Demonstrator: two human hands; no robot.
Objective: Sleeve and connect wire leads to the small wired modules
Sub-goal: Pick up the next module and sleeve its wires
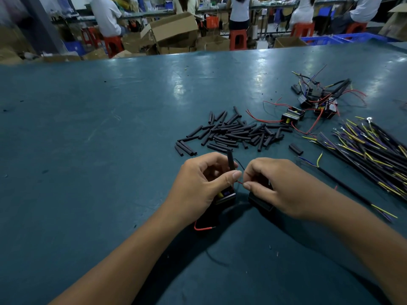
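Just below the middle of the frame, the left hand (203, 183) pinches a short black sleeve of heat-shrink tubing (230, 162) between thumb and fingers. The sleeve stands nearly upright, its long axis running toward the top of the frame, its upper end clear of the fingers. The same hand cradles a small black wired module (224, 196) with yellow showing inside, sitting at the heel of the thumb. A thin red wire lead (239, 183) bridges the small gap between the two hands, and the right hand (278, 187) pinches its end at the fingertips while curling over a second black module (261, 202). Another red lead (203, 228) curls out beneath the left wrist.

Above the hands lies a loose heap of black tubing pieces (233, 132), pointing every way. At upper right sits a tangle of more modules with red wires (317, 102); at far right, a fan of black cables with yellow and purple ends (372, 148) runs diagonally. The dark teal table surface (88, 150) stretches open across the left half, its far edge crossing the upper frame. No writing is legible.
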